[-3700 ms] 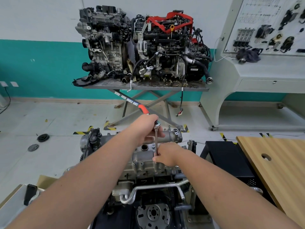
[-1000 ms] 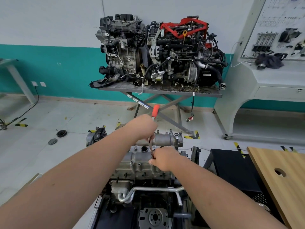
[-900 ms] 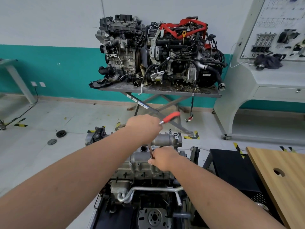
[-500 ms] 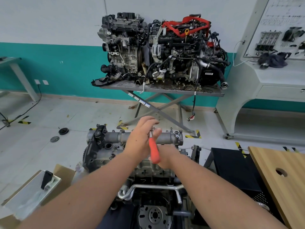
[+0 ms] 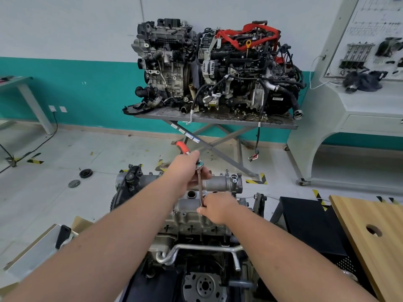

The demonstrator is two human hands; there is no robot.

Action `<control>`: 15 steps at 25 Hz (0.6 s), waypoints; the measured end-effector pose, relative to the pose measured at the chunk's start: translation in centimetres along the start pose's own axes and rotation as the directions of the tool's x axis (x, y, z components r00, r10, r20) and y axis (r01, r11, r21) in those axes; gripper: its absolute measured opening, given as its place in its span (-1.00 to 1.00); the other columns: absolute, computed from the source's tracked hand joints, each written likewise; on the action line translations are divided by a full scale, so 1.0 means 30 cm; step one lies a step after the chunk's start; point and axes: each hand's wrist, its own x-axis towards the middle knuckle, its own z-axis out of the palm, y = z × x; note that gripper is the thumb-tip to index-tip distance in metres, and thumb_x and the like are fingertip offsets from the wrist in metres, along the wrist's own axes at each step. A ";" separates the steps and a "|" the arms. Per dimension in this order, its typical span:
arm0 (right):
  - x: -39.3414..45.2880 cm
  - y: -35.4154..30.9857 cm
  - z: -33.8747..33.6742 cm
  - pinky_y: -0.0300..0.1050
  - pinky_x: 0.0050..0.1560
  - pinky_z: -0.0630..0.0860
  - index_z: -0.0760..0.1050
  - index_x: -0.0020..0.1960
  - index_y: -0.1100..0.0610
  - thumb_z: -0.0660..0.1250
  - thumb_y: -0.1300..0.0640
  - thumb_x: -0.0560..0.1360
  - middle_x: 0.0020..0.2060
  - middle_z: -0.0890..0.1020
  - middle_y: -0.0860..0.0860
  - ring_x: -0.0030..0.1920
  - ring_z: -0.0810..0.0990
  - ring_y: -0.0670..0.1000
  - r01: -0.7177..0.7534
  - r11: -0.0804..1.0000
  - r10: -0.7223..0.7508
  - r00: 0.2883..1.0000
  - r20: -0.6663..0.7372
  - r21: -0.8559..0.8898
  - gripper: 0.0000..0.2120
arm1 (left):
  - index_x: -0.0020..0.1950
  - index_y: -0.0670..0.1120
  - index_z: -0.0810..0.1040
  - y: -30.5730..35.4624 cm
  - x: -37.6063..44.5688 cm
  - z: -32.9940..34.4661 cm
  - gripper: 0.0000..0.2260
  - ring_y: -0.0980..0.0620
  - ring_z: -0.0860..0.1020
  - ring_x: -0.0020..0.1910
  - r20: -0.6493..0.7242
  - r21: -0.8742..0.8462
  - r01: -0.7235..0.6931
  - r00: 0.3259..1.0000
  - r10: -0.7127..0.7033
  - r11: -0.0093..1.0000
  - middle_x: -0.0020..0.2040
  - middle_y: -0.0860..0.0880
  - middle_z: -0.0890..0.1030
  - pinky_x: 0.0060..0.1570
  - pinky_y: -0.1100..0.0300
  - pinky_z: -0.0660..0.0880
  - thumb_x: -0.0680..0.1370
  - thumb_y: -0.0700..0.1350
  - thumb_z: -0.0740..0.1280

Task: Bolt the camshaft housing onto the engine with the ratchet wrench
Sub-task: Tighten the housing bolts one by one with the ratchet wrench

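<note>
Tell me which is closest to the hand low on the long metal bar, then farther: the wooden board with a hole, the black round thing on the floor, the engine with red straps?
From the right hand:
1. Wooden board, right.
2. Black round thing, far left, floor.
3. Red-strapped engine, by the back wall.

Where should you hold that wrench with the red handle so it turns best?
Grip the red-handled ratchet wrench on its red rubber end, from above. That end sticks out farthest from the head, so it likely gives the most turning push. The left hand now holds nearer the head, while the right hand steadies the long extension bar.
</note>
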 end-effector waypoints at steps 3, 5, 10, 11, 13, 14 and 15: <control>0.005 0.006 0.014 -0.01 -0.09 0.51 0.44 -0.20 0.07 0.17 -0.16 0.64 -0.20 0.57 0.04 -0.17 0.56 0.08 0.006 1.000 -0.005 0.999 -0.032 0.018 -0.62 | -0.07 -0.14 0.51 0.077 0.004 -0.020 -0.78 0.03 0.65 -0.32 0.076 0.536 -0.120 0.993 0.094 0.835 -0.33 -0.03 0.68 -0.23 0.14 0.44 0.62 -0.07 0.15; 0.011 0.002 0.013 -0.02 -0.12 0.49 0.42 -0.20 0.06 0.18 -0.18 0.63 -0.21 0.57 0.03 -0.17 0.57 0.08 0.000 1.000 0.001 1.000 -0.017 0.018 -0.63 | -0.02 -0.15 0.52 0.114 -0.005 -0.007 -0.79 0.07 0.57 -0.36 0.195 0.834 -0.262 0.963 0.184 0.486 -0.26 -0.03 0.64 -0.33 0.21 0.42 0.64 -0.10 0.14; 0.013 0.005 0.006 -0.04 -0.11 0.48 0.50 -0.09 0.08 0.24 -0.16 0.61 -0.14 0.62 0.04 -0.09 0.59 0.09 -0.018 0.995 0.021 1.000 -0.023 0.100 -0.69 | 0.01 0.01 0.52 0.040 -0.047 -0.006 -0.73 -0.03 0.56 -0.09 0.683 0.725 -0.444 0.562 0.466 -0.527 -0.04 0.02 0.57 0.09 -0.02 0.44 0.64 0.08 0.07; 0.007 0.003 0.004 -0.05 -0.10 0.49 0.50 -0.08 0.08 0.24 -0.14 0.61 -0.14 0.63 0.03 -0.08 0.60 0.09 -0.014 0.994 0.018 0.999 -0.036 0.107 -0.70 | -0.08 -0.01 0.55 0.007 -0.049 -0.027 -0.72 -0.04 0.57 -0.08 0.722 0.692 -0.455 0.417 0.552 -0.561 -0.06 0.01 0.58 0.09 -0.02 0.46 0.61 0.10 0.13; 0.004 -0.004 -0.001 -0.04 -0.01 0.53 0.53 -0.03 0.07 0.23 -0.11 0.62 -0.11 0.65 0.02 -0.02 0.63 0.09 0.008 0.995 -0.006 1.000 -0.027 0.104 -0.74 | -0.18 -0.05 0.60 -0.054 -0.030 -0.063 -0.68 -0.08 0.58 -0.06 0.606 0.756 -0.490 0.275 0.747 -0.433 -0.03 -0.03 0.61 0.04 -0.01 0.46 0.53 0.13 0.19; 0.003 -0.009 -0.005 -0.01 0.05 0.55 0.57 0.04 0.09 0.22 -0.09 0.63 -0.08 0.66 0.03 0.00 0.63 0.09 0.014 0.993 -0.013 1.000 -0.009 0.114 -0.72 | -0.16 -0.07 0.62 -0.087 -0.020 -0.068 -0.65 -0.10 0.56 -0.02 0.478 0.814 -0.512 0.321 0.818 -0.275 0.02 -0.05 0.60 0.04 -0.02 0.43 0.50 0.15 0.19; -0.001 -0.011 -0.009 0.03 0.10 0.56 0.58 0.09 0.12 0.22 -0.08 0.63 -0.06 0.67 0.04 0.00 0.64 0.09 0.018 0.991 -0.019 1.000 0.010 0.131 -0.70 | -0.09 -0.08 0.63 -0.122 -0.017 -0.058 -0.62 -0.11 0.54 0.04 0.344 0.841 -0.534 0.402 0.849 -0.089 0.09 -0.06 0.58 0.05 -0.03 0.41 0.48 0.17 0.19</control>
